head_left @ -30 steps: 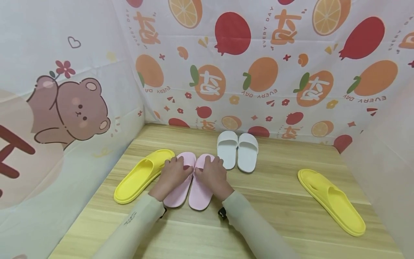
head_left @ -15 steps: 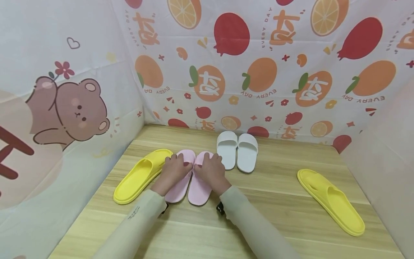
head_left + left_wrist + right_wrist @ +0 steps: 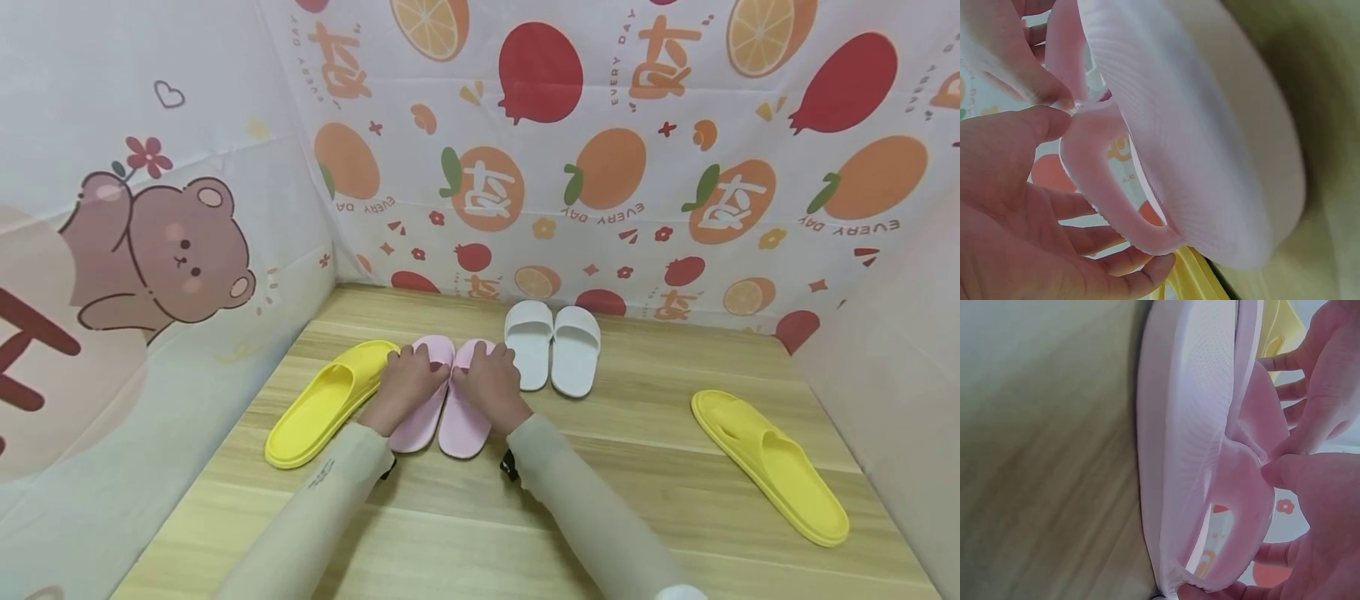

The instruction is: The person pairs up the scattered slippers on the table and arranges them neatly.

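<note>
Two pink slippers stand side by side on the wooden floor, toes toward the back wall. My left hand point(image 3: 409, 385) grips the strap of the left pink slipper point(image 3: 417, 430), with the thumb at its inner edge and the fingers round its outer side. The strap point(image 3: 1094, 178) arches between those fingers in the left wrist view. In the same way, my right hand point(image 3: 491, 385) grips the right pink slipper point(image 3: 463, 427) by its strap point(image 3: 1250, 506). The two thumbs almost meet where the slippers adjoin. Both slippers' soles are low at the floor, and the hands cover part of the straps.
Just left of the pink pair lies a yellow slipper point(image 3: 315, 417), its toe close to my left hand. White slippers point(image 3: 528, 358) stand together near the fruit-print back wall point(image 3: 420, 192). Another yellow slipper point(image 3: 780, 475) lies at the right. A bear-print wall point(image 3: 187, 258) bounds the left side.
Both hands have slid the pink slippers forward, toward the back wall, keeping their grip on the straps. The white and yellow slippers have stayed in place.
</note>
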The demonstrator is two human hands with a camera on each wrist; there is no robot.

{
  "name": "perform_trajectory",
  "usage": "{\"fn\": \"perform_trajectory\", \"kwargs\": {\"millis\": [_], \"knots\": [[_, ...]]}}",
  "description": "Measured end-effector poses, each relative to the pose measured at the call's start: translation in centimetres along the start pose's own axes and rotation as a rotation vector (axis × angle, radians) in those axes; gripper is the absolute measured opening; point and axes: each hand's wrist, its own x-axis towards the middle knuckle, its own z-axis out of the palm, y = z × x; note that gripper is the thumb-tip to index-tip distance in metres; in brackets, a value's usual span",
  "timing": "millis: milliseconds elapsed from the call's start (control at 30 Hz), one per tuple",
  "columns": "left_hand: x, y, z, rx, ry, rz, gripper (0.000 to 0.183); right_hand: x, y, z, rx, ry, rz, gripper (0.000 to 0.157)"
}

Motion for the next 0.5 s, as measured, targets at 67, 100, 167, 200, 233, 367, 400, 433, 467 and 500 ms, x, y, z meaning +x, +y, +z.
{"fn": "perform_trajectory", "kwargs": {"millis": [67, 100, 167, 200, 233, 367, 400, 433, 467, 500], "knots": [[0.2, 0.1, -0.1, -0.001, -0.001, -0.005, 0.055, 0.3, 0.0, 0.0, 0.003, 0.004, 0.000, 0.053], [0.3, 0.1, -0.1, -0.001, -0.001, -0.009, 0.054, 0.4, -0.1, 0.0, 0.006, 0.001, 0.001, 0.053], [0.5, 0.2, -0.2, -0.004, -0.006, -0.019, 0.053, 0.6, -0.1, 0.0, 0.005, -0.005, 0.002, 0.052], [0.6, 0.2, -0.2, -0.004, -0.007, -0.021, 0.053, 0.7, -0.1, 0.0, 0.005, -0.009, 0.003, 0.052], [0.7, 0.2, -0.3, -0.007, -0.010, -0.023, 0.053, 0.8, -0.2, 0.0, 0.005, -0.011, 0.005, 0.051], [1.1, 0.3, -0.1, -0.019, -0.018, -0.030, 0.054, 1.2, -0.2, -0.1, 0.004, -0.004, 0.012, 0.050], [1.3, 0.3, -0.1, -0.021, -0.020, -0.034, 0.055, 1.3, -0.2, -0.2, 0.002, 0.000, 0.013, 0.050], [1.4, 0.3, 0.0, -0.026, -0.023, -0.040, 0.055, 1.4, -0.3, -0.2, 0.000, 0.002, 0.013, 0.050], [1.5, 0.3, 0.0, -0.030, -0.024, -0.048, 0.056, 1.5, -0.3, -0.3, 0.001, 0.003, 0.013, 0.050], [1.6, 0.4, 0.0, -0.036, -0.026, -0.055, 0.056, 1.6, -0.3, -0.3, 0.001, 0.003, 0.012, 0.050]]}}
